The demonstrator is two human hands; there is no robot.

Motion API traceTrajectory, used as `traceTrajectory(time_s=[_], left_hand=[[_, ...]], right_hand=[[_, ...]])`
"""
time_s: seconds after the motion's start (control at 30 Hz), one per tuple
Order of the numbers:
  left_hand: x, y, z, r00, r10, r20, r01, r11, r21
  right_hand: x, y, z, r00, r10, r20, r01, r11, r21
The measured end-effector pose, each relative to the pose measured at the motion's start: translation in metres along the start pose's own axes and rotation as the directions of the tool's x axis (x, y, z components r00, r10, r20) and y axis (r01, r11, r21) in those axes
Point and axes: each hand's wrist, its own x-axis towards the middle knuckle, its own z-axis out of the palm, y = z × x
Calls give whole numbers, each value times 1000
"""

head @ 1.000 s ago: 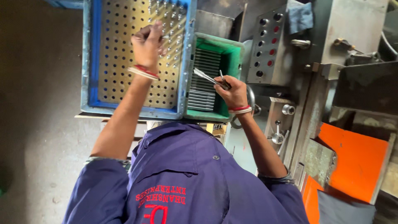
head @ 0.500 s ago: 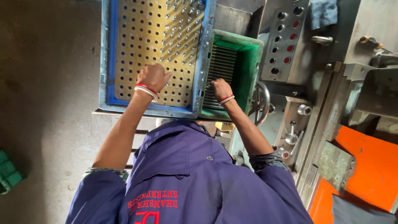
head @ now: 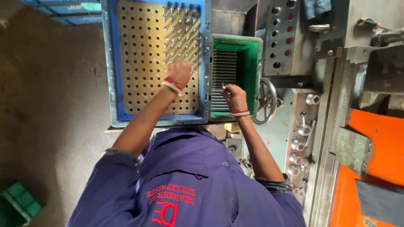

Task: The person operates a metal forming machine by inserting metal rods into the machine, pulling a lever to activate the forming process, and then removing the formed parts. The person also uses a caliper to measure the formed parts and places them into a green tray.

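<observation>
**Pins going into the perforated plate, most holes still open**

The left hand point(head: 180, 73) is resting on the perforated tan plate point(head: 143, 59), fingers curled down near the edge of the filled patch; I cannot tell from here whether it is pinching a pin or only pressing on the plate. The right hand point(head: 235, 97) is reaching into the green bin point(head: 252, 63), fingertips pinching the end of one of the thin metal pins point(head: 223, 75) that are lying stacked in rows there. Both wrists are wearing red and white bangles.

Judging by the plate, the work is looking early: standing pins point(head: 181, 25) are filling only the far right corner, while the bulk of the holes, across the left side and the near rows, are sitting empty. The green bin is still holding a deep stack. The plate is sitting inside a blue crate point(head: 110, 84) on the desk.

Compared with half a second ago, the left hand is now further up the plate, closer to the filled rows, where it was earlier down at the near edge. The right hand is staying in the bin, now showing a pin end at its fingertips.

Beyond the bin, a grey control panel point(head: 281, 38) with round buttons and a handwheel point(head: 267, 101) are belonging to the machine alongside.
</observation>
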Motion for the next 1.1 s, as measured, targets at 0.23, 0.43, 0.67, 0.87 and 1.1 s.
traceTrajectory(time_s=[0.23, 0.43, 0.67, 0.87, 1.1], left_hand=[[-30, -9, -111, 985, 167, -37, -155, 777, -610], [-26, 48, -68, 992, -73, 106, 115, 132, -985], [-14, 133, -16, 906, 290, 308, 415, -469, -780], [-26, 226, 2, 902, 290, 320, 432, -588, -684], [-67, 311, -7, 887, 127, -443, -461, 211, -862]], right_hand=[[9, -55, -47, 1000, -29, 4, 29, 997, 71], [-24, -83, -93, 998, 50, 47, -57, 985, 163], [-81, -67, -147, 974, -165, -155, 122, 960, -253], [-133, -60, -170, 925, -252, -285, 117, 902, -416], [-192, -26, -221, 978, 124, -168, -128, 992, -11]])
